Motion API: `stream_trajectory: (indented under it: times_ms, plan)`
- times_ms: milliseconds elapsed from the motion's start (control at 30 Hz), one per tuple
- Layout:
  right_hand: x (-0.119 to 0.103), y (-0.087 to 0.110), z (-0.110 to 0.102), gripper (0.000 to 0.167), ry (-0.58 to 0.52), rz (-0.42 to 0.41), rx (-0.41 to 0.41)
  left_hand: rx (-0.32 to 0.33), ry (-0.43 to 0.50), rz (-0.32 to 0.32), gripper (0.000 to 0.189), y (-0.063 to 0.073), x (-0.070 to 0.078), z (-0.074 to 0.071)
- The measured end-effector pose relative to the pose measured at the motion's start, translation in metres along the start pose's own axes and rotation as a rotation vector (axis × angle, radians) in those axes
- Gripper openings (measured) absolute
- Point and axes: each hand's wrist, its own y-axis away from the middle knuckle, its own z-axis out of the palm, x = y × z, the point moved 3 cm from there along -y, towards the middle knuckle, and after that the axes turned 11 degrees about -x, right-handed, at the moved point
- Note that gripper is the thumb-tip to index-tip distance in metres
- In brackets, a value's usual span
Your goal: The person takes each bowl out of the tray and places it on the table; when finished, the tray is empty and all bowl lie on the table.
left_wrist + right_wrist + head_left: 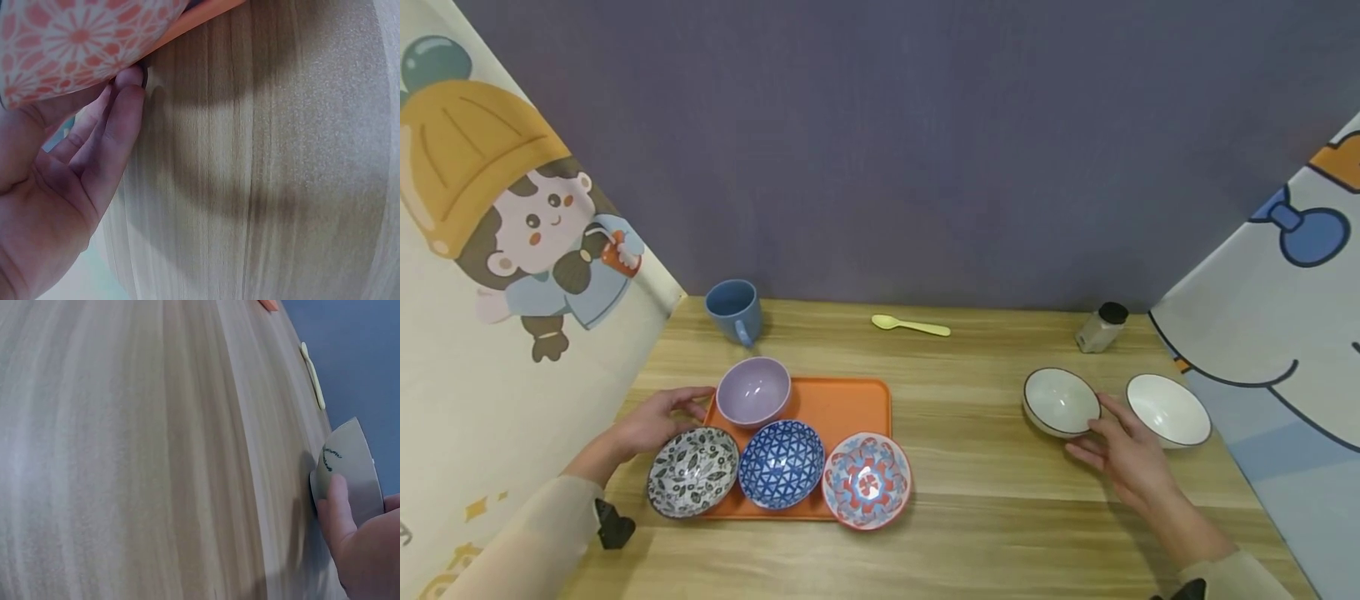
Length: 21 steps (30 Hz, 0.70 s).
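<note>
The dark-rimmed bowl [1062, 402] is at the right of the desk [970, 533], near the white bowl [1167, 408]; the right hand's [1131, 462] grip is clamped on its near right side. Held there alone, it could tip if the fingers loosened. The left hand [651, 423] is at the orange tray [842, 404], where a nudge could unsettle the overhanging leaf-patterned bowl [692, 472]; its fingertips are partly hidden, so whether that grip is closed cannot be told.
</note>
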Motion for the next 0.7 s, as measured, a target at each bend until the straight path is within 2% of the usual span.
stream_trajectory:
  times_ms: [400, 567, 700]
  plan:
    - [0.0078, -0.0007, -0.0052, 0.075, -0.007, -0.035, -0.016, -0.012, -0.016, -0.012, 0.061, -0.0027, 0.0023, -0.0031]
    - [0.0049, 0.0003, -0.004, 0.083, 0.079, 0.004, -0.006, -0.009, -0.017, -0.008, 0.061, -0.0031, 0.0021, -0.0054]
    - [0.0008, 0.0016, -0.0025, 0.088, 0.201, 0.045, 0.006, -0.014, -0.012, -0.014, 0.061, -0.002, 0.0011, -0.004]
